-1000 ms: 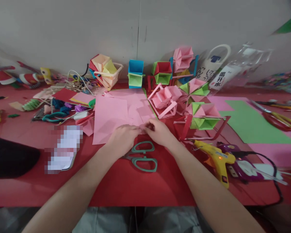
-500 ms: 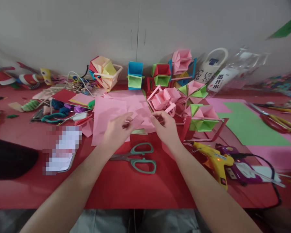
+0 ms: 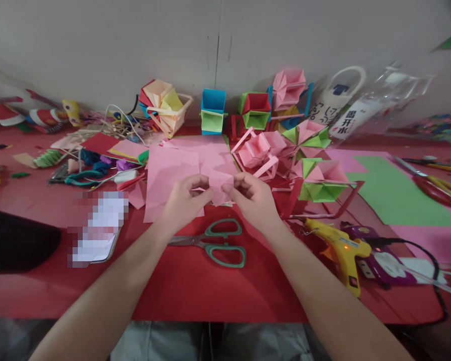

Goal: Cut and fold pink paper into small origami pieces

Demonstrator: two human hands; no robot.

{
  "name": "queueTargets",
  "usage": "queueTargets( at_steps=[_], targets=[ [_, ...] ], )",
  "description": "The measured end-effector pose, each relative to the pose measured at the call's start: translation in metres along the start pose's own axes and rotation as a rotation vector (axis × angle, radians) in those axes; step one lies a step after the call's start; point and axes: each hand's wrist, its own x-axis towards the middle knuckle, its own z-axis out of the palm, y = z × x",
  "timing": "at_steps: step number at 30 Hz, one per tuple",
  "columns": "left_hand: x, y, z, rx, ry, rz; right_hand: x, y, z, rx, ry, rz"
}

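Note:
Between my two hands is a small piece of pink paper [image 3: 220, 186] with creases in it. My left hand [image 3: 186, 198] pinches its left side between thumb and fingers. At its right side, my right hand [image 3: 252, 198] is closed on it, thumb in front. Beneath and behind lie larger pink paper sheets [image 3: 173, 173] on the red tabletop [image 3: 210, 296]. Just below the hands, green-handled scissors [image 3: 223, 240] rest flat, their blades pointing left and partly hidden by my left wrist.
A yellow glue gun [image 3: 342, 255] with a lit orange light lies beside a purple power strip [image 3: 376, 265] on the right. Folded paper models [image 3: 319, 180] stand behind. To the left are a phone [image 3: 101, 225] and a black cylindrical object [image 3: 18, 240].
The small pink paper has turned to face me more squarely, showing more of its surface. My right hand has closed in on its right edge. The view has shifted slightly.

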Motion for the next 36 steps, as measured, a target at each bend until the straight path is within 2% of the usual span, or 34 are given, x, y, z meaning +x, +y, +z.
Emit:
queueTargets(
  at_steps=[3,5,6,8,10,12,13,16,20,26,29,32,34,36],
  targets=[
    [0.002,-0.001,-0.003,-0.029,-0.018,0.004,0.000,0.001,-0.002,-0.067,0.089,-0.033],
    [0.005,-0.002,-0.006,-0.095,0.045,-0.021,-0.001,-0.003,-0.006,-0.181,0.138,-0.121],
    [0.007,-0.003,-0.008,-0.138,0.092,-0.034,-0.003,-0.006,-0.009,-0.261,0.101,-0.189],
    [0.011,-0.006,-0.014,-0.226,0.179,-0.051,-0.007,-0.015,-0.014,-0.395,-0.261,-0.275],
    [0.016,-0.008,-0.021,-0.307,0.249,-0.059,-0.013,-0.025,-0.017,-0.500,-0.582,-0.211],
    [0.019,-0.009,-0.027,-0.361,0.293,-0.051,-0.019,-0.034,-0.019,-0.638,-0.778,-0.116],
    [0.020,-0.009,-0.030,-0.373,0.306,-0.045,-0.021,-0.037,-0.020,-0.700,-0.809,-0.097],
    [0.022,-0.007,-0.036,-0.343,0.311,-0.030,-0.027,-0.043,-0.022,-0.823,-0.784,-0.039],
    [0.022,-0.007,-0.040,-0.282,0.289,-0.015,-0.032,-0.044,-0.022,-0.872,-0.795,-0.021],
    [0.025,-0.005,-0.049,-0.373,0.295,-0.064,-0.033,-0.043,-0.017,-0.876,-0.750,0.004],
    [0.026,-0.004,-0.055,-0.410,0.303,-0.070,-0.029,-0.042,-0.022,-0.813,-0.756,0.065],
    [0.028,-0.006,-0.061,-0.433,0.330,-0.067,-0.022,-0.039,-0.031,-0.704,-0.786,0.183],
    [0.028,-0.009,-0.063,-0.438,0.345,-0.071,-0.017,-0.037,-0.036,-0.583,-0.831,0.273],
    [0.029,-0.010,-0.064,-0.438,0.349,-0.073,-0.014,-0.034,-0.038,-0.440,-0.814,0.311]
  ],
)
